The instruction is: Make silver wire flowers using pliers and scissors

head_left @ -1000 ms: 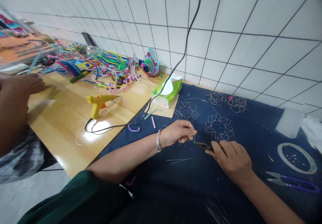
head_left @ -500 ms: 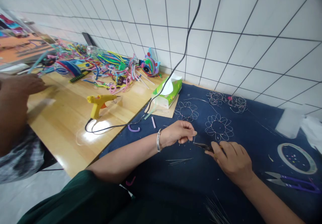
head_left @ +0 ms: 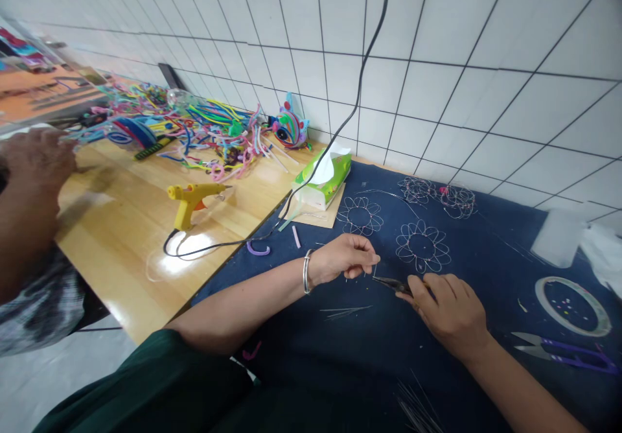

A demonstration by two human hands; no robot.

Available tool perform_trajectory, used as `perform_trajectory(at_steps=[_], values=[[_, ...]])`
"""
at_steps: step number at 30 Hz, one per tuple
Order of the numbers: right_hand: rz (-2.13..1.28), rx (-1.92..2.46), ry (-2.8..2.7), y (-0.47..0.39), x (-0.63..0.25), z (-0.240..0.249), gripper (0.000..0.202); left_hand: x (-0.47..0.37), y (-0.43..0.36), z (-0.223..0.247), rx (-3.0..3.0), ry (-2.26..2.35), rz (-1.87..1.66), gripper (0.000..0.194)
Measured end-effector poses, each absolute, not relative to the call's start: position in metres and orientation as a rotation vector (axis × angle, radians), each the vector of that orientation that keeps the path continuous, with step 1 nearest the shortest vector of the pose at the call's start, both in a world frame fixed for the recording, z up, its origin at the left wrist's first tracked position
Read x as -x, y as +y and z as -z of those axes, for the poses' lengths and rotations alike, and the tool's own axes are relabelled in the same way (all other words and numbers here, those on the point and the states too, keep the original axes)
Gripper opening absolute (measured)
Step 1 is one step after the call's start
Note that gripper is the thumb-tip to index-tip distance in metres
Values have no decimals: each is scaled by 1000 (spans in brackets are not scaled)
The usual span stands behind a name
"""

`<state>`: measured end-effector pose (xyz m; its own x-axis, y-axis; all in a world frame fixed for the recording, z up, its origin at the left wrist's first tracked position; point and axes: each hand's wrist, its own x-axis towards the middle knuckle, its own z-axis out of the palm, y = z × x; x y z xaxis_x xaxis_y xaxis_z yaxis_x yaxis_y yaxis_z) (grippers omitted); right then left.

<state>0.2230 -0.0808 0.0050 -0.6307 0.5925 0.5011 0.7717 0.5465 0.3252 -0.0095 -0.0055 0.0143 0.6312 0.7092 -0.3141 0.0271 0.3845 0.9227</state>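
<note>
While the thumb and forefinger of the left hand (head_left: 346, 257) pinch a thin wire (head_left: 375, 269) upright above the dark cloth (head_left: 301, 355), the fingers of the right hand (head_left: 451, 313) are wrapped around a pair of pliers (head_left: 396, 284). The pliers' nose meets the wire's lower end, though whether it bites or only touches is too fine to tell. Other short wire ends poke out beneath the left palm, and the rest of that piece is hidden.

The step in hand looks like bending or shaping the wire's end with the pliers. The next move seems to call for a steady left pinch and a small, controlled turn of the right wrist, lest the wire slip or kink.

Just beyond the hands lie two flower-shaped wire outlines, one farther right (head_left: 422, 234) and one nearer the tissue pack (head_left: 358, 207). A few loose wires (head_left: 346, 310) lie on the cloth nearer the body. Out to the right are a pale ring (head_left: 544, 300) around tiny beads and purple-handled snips (head_left: 568, 352). To the left, on the wooden surface (head_left: 121, 225), rests a yellow glue gun (head_left: 192, 199); beyond it is a co-worker's hand (head_left: 36, 161), blurred.
</note>
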Motion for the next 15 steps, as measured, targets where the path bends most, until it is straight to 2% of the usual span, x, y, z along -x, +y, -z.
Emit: perform_trajectory(at_steps=[8, 15], values=[[670, 1186, -2506, -82, -222, -6, 27, 10, -7, -16, -1195, 825, -518, 24], [442, 1232, -2538, -82, -217, -4, 25, 10, -8, -22, -1385, 838, -565, 22]])
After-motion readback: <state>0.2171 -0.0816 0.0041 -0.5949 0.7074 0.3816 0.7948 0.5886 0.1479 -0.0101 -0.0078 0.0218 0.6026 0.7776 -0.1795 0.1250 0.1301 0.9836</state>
